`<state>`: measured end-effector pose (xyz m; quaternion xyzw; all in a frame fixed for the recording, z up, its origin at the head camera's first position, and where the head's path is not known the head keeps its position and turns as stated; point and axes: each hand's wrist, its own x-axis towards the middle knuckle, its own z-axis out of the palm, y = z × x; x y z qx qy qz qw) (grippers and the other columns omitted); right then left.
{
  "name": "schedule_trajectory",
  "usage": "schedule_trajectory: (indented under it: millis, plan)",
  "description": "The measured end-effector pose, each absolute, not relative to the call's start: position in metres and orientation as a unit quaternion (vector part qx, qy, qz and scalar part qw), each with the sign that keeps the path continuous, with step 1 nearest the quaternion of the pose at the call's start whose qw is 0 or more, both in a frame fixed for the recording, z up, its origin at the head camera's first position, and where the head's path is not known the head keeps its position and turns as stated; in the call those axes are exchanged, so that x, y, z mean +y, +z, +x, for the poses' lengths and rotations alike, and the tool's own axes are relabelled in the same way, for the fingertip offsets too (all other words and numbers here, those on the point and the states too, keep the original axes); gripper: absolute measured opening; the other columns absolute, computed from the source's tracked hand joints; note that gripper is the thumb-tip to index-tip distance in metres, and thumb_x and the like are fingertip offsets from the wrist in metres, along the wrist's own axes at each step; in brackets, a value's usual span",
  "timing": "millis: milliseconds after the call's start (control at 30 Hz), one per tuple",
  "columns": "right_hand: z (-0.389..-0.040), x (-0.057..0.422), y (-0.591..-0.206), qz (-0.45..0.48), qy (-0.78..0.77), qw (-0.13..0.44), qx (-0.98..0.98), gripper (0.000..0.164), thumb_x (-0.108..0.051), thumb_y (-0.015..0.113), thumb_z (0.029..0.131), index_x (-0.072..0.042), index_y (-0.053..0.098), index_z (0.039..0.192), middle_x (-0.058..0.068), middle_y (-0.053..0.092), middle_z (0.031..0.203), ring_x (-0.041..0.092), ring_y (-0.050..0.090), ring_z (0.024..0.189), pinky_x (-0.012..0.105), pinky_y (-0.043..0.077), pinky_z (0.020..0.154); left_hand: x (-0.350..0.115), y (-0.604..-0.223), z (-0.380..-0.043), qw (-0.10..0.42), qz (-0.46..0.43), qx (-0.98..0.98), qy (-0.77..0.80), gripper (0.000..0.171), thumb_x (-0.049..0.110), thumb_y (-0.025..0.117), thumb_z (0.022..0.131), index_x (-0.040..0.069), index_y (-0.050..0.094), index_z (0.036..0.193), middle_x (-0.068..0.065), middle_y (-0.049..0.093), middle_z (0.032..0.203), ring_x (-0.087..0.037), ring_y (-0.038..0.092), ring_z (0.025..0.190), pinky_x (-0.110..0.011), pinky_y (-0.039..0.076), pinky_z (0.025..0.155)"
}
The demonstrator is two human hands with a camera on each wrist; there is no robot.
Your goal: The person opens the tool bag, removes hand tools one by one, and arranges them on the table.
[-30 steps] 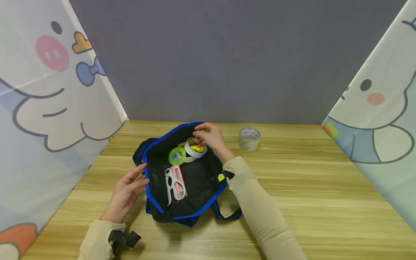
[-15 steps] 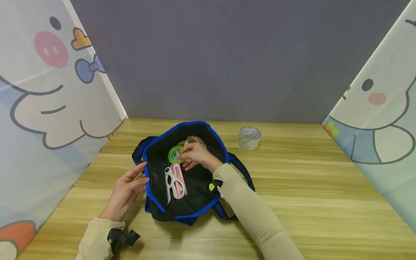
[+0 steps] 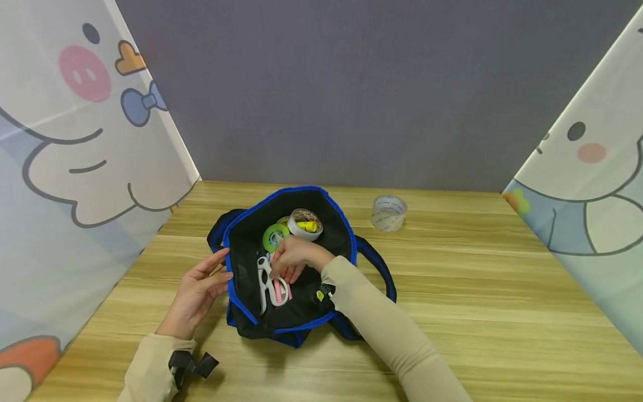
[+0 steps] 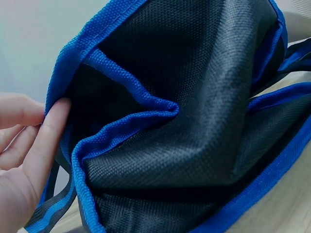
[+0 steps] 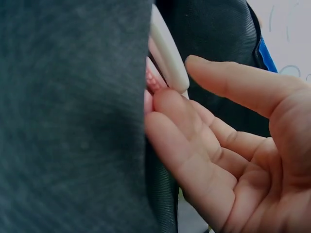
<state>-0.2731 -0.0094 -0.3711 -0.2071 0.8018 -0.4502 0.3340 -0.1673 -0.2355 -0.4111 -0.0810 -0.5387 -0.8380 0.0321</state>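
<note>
A black bag point(image 3: 246, 273) with blue edging lies with its mouth spread wide. My left hand point(image 3: 193, 293) pinches its left rim, thumb inside and fingers outside, as the left wrist view confirms. Inside the bag, my right hand point(image 3: 296, 257) reaches over white-handled scissors point(image 3: 272, 288) and a pink utility knife point(image 3: 278, 290). In the right wrist view, its fingertips touch the pink knife point(image 5: 155, 80), beside a white scissors handle point(image 5: 170, 58); the thumb stands apart. A dark bag wall hides part of these.
Deeper in the bag are a green tape roll point(image 3: 273, 237) and a white tape roll point(image 3: 311, 234) with a yellow object point(image 3: 307, 226) in it. A clear tape roll point(image 3: 388, 220) stands on the wooden table point(image 3: 477, 279). A bag strap point(image 3: 379, 259) loops out at right.
My right hand has moved from the tape rolls at the bag's far side down to the scissors and pink knife. The left hand stays at the rim.
</note>
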Motion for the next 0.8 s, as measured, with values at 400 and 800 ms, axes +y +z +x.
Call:
schedule_trajectory:
  millis: [400, 800]
  plan:
    - [-0.2717, -0.0080, -0.3707, -0.202, -0.446, 0.367, 0.791, 0.015, 0.011, 0.075, 0.078, 0.002, 0.071, 0.089, 0.018, 0.072, 0.074, 0.021, 0.066, 0.054, 0.033, 0.059, 0.053, -0.2360, -0.4126, -0.1688, 0.029, -0.090, -0.530, -0.843, 0.052, -0.020, 0.052, 0.092, 0.018, 0.074, 0.120, 0.006, 0.065, 0.115, -0.009, 0.066, 0.084, -0.021, 0.057, 0.068]
    - [-0.2751, -0.0061, -0.3670, -0.199, -0.467, 0.394, 0.766, 0.034, 0.013, 0.068, 0.082, 0.009, 0.066, 0.116, 0.017, 0.069, 0.079, 0.022, 0.064, 0.059, 0.033, 0.060, 0.057, -0.2386, -0.4125, -0.1692, 0.031, -0.090, -0.531, -0.842, 0.051, -0.019, 0.052, 0.093, 0.017, 0.073, 0.122, 0.006, 0.065, 0.115, -0.009, 0.066, 0.087, -0.020, 0.057, 0.068]
